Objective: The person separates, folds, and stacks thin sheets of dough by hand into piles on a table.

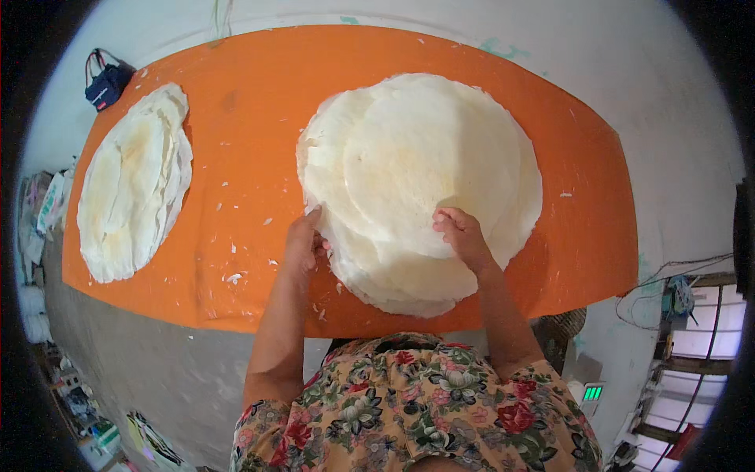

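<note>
A broad stack of thin, pale round sheets [413, 165], which look like flatbread or dough, lies on the orange table [248, 118] in front of me. At the stack's left edge is my left hand [305, 239], its thumb on the rim of a sheet and its fingers curled beside it; whether it grips a sheet I cannot tell. My right hand [461, 233] is over the lower right part of the stack, fingers bent in and thumb close to them. Nothing shows clearly between those fingers. A second, smaller-looking pile of similar sheets [133, 186] lies at the table's left end.
White flakes [234, 278] are scattered over the tabletop. A dark blue bag [108, 85] hangs or rests at the back left corner. The wall [666, 165] borders the table's far and right sides. Bags and other goods [50, 206] stand at the far left.
</note>
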Demonstrator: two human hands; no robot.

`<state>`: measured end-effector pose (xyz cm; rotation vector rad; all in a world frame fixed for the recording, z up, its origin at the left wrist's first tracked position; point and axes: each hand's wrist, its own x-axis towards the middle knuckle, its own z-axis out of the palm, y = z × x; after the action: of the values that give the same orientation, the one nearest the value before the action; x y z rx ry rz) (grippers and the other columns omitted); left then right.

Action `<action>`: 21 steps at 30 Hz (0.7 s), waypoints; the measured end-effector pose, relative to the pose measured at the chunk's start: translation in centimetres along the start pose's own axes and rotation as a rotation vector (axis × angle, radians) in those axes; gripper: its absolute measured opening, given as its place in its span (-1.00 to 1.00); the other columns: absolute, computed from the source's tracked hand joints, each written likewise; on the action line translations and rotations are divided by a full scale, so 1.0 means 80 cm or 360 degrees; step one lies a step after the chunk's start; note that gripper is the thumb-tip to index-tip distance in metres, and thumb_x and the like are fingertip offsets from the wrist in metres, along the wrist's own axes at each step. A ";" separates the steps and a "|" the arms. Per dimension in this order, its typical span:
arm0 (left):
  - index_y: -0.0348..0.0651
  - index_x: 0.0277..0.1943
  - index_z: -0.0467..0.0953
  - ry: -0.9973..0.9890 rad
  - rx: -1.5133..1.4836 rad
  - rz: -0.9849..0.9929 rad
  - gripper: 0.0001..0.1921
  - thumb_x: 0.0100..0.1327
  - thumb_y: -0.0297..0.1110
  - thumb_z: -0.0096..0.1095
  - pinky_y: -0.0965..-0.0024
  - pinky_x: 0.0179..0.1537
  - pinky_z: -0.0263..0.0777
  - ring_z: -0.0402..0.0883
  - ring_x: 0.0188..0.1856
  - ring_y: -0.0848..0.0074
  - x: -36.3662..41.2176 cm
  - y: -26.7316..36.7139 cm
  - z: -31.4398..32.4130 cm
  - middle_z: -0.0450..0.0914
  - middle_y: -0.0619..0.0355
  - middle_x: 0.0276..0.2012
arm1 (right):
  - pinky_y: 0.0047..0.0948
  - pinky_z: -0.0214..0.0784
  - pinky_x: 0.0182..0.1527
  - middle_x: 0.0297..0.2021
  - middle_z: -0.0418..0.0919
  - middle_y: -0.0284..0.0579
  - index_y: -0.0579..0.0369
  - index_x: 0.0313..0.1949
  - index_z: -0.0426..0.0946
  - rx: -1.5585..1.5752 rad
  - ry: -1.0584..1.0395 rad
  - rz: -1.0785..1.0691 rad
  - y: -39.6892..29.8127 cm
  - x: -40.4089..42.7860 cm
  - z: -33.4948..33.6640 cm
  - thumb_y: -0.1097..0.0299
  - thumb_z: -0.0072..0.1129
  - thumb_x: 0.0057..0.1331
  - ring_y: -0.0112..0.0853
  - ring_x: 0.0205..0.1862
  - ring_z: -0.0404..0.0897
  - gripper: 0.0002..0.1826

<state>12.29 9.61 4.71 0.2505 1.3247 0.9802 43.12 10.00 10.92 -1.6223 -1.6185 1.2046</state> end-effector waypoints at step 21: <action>-0.14 0.01 0.32 -0.1417 -0.1133 0.0063 -0.54 0.31 0.07 -0.20 0.16 -0.08 0.41 0.57 -0.19 0.27 0.029 0.018 0.154 0.56 0.08 -0.17 | -0.49 0.36 -0.29 -0.38 0.55 -0.22 0.16 -0.16 0.48 0.0478 0.0384 0.0157 0.048 0.077 -0.025 0.28 -0.01 0.27 -0.45 -0.33 0.52 -0.75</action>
<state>22.41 16.61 7.57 0.1299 0.1330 1.1198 45.96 15.88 7.21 -1.5970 -1.1612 1.1843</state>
